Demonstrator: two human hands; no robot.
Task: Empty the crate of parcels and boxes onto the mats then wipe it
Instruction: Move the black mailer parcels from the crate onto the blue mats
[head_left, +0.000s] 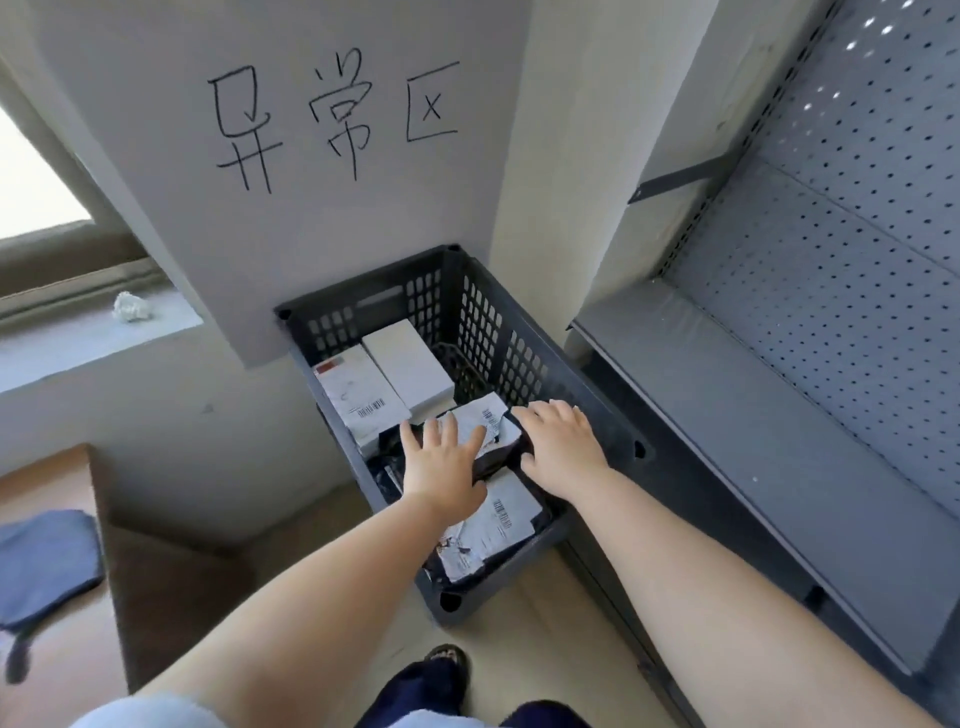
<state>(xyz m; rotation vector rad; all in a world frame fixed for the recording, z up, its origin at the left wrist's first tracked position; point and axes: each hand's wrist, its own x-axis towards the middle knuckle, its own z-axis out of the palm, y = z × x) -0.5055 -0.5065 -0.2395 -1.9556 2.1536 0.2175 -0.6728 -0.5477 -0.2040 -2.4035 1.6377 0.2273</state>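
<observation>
Two bare hands reach down into the dark slatted crate (483, 332), which sits on the floor against the wall, tucked between a pillar marked with handwritten characters (332, 117) and a grey pegboard shelf unit (810, 364). The left hand (439, 462) lies flat with fingers spread on a black parcel (493, 457) bearing a white label; its grip is open, pressing rather than clasping. The right hand (558, 436) rests on the same parcel's far edge, fingers fairly straight over the top, the thumb down along its side; whether it has closed on the parcel I cannot tell. Behind them, two white boxes (405, 364) lie side by side at the crate's far end, one with a barcode sticker. Nearer the person, another labelled parcel (498, 525) sits in the crate's near corner. A blue cloth (47, 561) lies on a brown cardboard surface at the left. A crumpled white wad (130, 306) rests on the window ledge.
</observation>
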